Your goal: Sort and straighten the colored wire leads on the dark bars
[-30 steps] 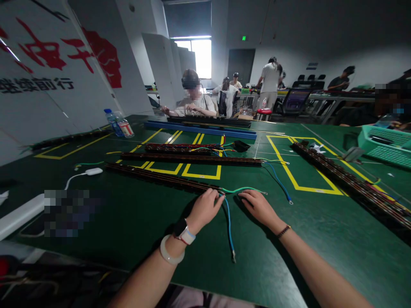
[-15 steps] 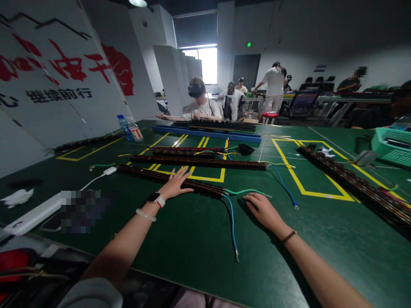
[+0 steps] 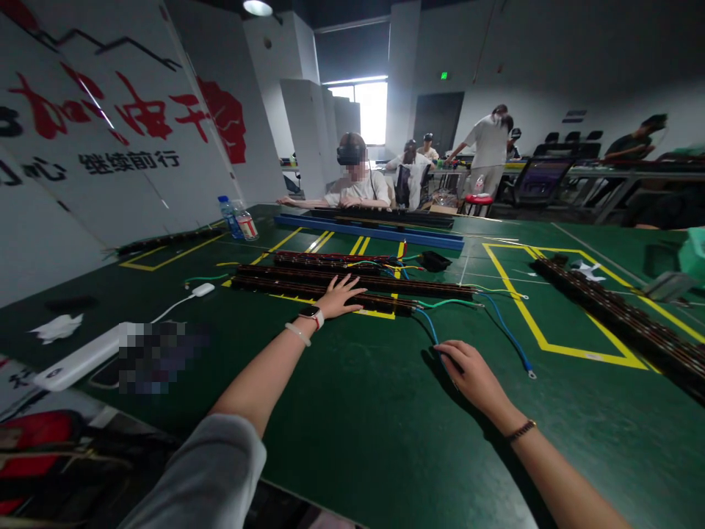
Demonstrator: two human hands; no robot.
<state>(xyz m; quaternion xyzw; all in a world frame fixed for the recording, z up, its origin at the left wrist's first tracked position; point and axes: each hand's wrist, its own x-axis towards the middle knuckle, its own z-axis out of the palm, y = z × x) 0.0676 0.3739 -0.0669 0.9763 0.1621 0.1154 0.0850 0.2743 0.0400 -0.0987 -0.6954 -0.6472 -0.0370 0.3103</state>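
Observation:
My left hand [image 3: 338, 300] lies with spread fingers on a long dark strip [image 3: 380, 302] with copper-coloured lines along it. A green wire [image 3: 449, 303] and a blue wire [image 3: 426, 322] come out of the strip's right end. My right hand [image 3: 465, 366] has its curled fingers closed on the blue wire, low over the table; the wire's far end is hidden under the hand. Just behind lies a second dark strip [image 3: 429, 285], close alongside the first, with its own blue wire [image 3: 504, 327] ending in a ring terminal.
Yellow tape outlines [image 3: 543, 323] mark the green table [image 3: 352, 419]. Another strip bundle [image 3: 617, 312] lies right. A blue channel [image 3: 374, 232], bottles [image 3: 245, 222] and a seated person [image 3: 358, 180] are at the back. A white power strip [image 3: 93, 356] and crumpled tissue [image 3: 56, 328] lie left.
The near strip has moved back against the second strip, my left hand on it. My right hand has shifted from beside the green wire's end onto the blue wire. The view has turned slightly left.

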